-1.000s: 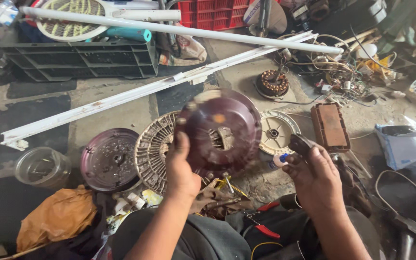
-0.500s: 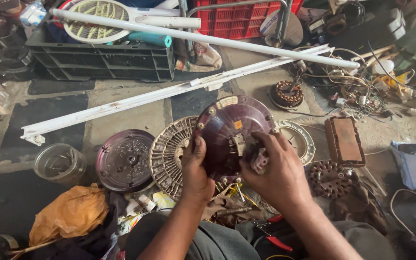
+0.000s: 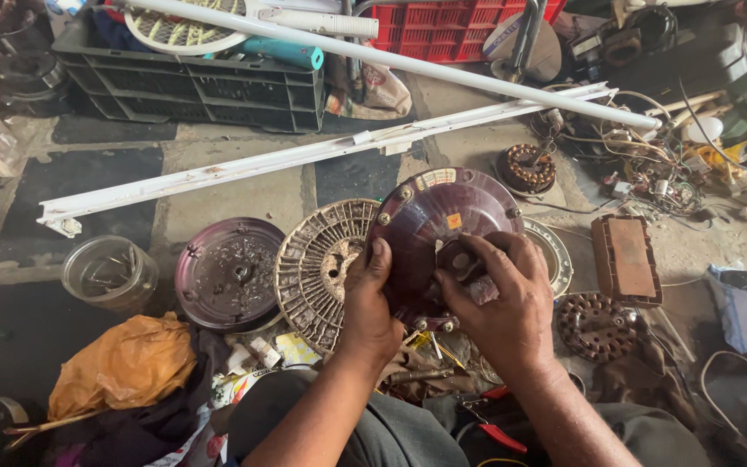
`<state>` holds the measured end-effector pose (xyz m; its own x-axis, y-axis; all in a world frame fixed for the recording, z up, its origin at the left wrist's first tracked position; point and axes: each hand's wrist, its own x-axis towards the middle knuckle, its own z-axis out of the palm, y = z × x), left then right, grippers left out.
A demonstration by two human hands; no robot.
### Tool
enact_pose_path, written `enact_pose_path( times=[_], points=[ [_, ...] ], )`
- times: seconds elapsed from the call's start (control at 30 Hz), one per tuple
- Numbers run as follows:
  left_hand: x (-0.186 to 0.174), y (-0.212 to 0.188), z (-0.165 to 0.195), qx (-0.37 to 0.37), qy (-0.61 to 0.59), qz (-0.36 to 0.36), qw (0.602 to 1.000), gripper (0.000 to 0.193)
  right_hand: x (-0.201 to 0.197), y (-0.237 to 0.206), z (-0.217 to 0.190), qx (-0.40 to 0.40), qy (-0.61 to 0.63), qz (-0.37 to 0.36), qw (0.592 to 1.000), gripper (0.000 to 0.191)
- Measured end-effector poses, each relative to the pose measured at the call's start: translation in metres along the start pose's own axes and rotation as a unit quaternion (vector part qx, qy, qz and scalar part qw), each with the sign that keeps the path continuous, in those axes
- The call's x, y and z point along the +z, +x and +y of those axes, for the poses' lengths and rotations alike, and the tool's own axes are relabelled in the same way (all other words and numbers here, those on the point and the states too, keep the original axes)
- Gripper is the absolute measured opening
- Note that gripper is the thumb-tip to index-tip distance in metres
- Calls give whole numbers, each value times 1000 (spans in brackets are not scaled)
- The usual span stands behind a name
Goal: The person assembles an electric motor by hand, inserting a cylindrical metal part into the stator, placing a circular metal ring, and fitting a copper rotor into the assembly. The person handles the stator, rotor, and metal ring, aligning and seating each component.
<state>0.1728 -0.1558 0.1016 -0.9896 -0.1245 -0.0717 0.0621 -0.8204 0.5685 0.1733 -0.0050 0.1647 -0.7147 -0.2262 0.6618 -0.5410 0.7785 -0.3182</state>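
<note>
Since the previous second, the right hand (image 3: 501, 298) had let go of the small dark item it held out to the side and had come in onto the round maroon motor cover (image 3: 447, 233). The cover had also been brought nearer and now stood tilted up on its edge, in front of the person's lap. The left hand (image 3: 372, 304) gripped the cover's lower left rim, thumb laid up its face, fingers wrapped behind. The right hand lay over the lower right of the face, fingers curled and pressed together around a small dark fitting near the hub; whether anything was pinched between the fingertips could not be told. By this inspector's judgement, work had passed from fetching a part to work on the cover itself.

Directly behind the cover lay a ribbed, dusty disc (image 3: 322, 268), touching or overlapped by it. Left of that was a second maroon cover (image 3: 231, 272) lying flat, then a clear jar (image 3: 110, 275). A copper-wound coil (image 3: 526, 168) sat beyond, a rusty rectangular block (image 3: 625, 258) to the right. A long white rail (image 3: 304, 160) and a white tube (image 3: 443, 69) crossed the floor behind. Red-handled pliers (image 3: 493, 424) lay by the lap. Loose wires and scraps crowded the ground beneath both hands.
</note>
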Motion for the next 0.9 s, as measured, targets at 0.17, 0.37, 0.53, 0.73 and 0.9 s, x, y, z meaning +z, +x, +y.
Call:
enact_pose_path(
  times=[0.17, 0.37, 0.53, 0.73, 0.9],
  points=[
    [-3, 1, -3, 0, -11, -12, 1000, 46, 1, -3, -5, 75, 61, -6, 995, 48],
    [-2, 2, -4, 6, -17, -2, 1000, 45, -3, -1, -9, 122, 59, -18, 991, 48],
    [-4, 4, -2, 0, -18, 2, 1000, 48, -13, 3, -5, 60, 65, -62, 994, 55],
    [-6, 5, -2, -14, -14, -7, 1000, 60, -27, 14, 14, -53, 29, -198, 978, 64],
    [-4, 6, -1, -19, -22, 11, 1000, 65, -18, 7, 17, -46, 61, -148, 986, 61]
  ],
)
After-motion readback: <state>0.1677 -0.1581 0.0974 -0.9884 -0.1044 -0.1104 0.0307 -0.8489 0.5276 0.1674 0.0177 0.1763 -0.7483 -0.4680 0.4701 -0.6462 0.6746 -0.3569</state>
